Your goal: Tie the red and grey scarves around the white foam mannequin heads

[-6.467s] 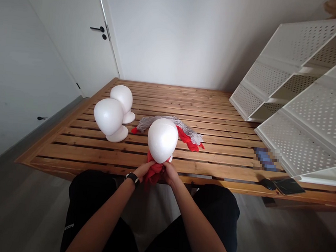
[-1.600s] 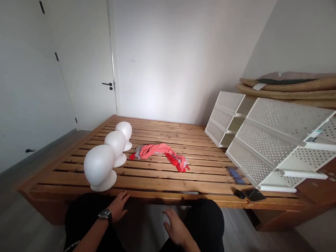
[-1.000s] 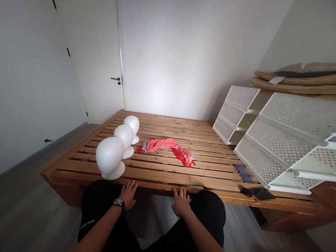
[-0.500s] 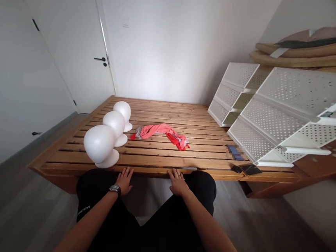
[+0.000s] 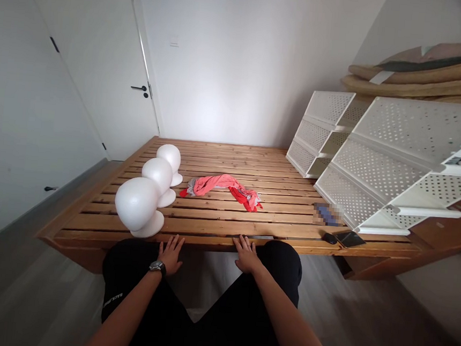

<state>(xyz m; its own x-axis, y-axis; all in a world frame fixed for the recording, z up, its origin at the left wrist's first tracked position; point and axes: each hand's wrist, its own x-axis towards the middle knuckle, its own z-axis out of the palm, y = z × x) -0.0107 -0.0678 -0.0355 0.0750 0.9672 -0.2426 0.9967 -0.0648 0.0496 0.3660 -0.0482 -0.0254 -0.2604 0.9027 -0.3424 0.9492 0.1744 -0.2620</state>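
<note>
Head view, left to right: a white door with a black lever handle stands at the far left end of a slatted pine bed frame. Three white foam mannequin heads stand in a line on the slats, bare and each on its round base. The nearest foam head sits close to the near rail, with the middle foam head and the far foam head behind it.

The left hand, with a black wristwatch above it, is open and palm down, fingers spread wide. It holds nothing, and its fingertips reach the near rail just beside the nearest foam head's base.

A loose red and grey cloth lies bunched across the slats near the middle of the frame, well apart from both hands and touching no head. The right hand is equally open and empty, its fingers spread at the near rail, and the cloth is the closest loose thing ahead of it.

Further right, a pixelated object, a small black computer mouse and a dark phone lie near the edge. White perforated shelf units lean beyond them, below a rolled mattress.
</note>
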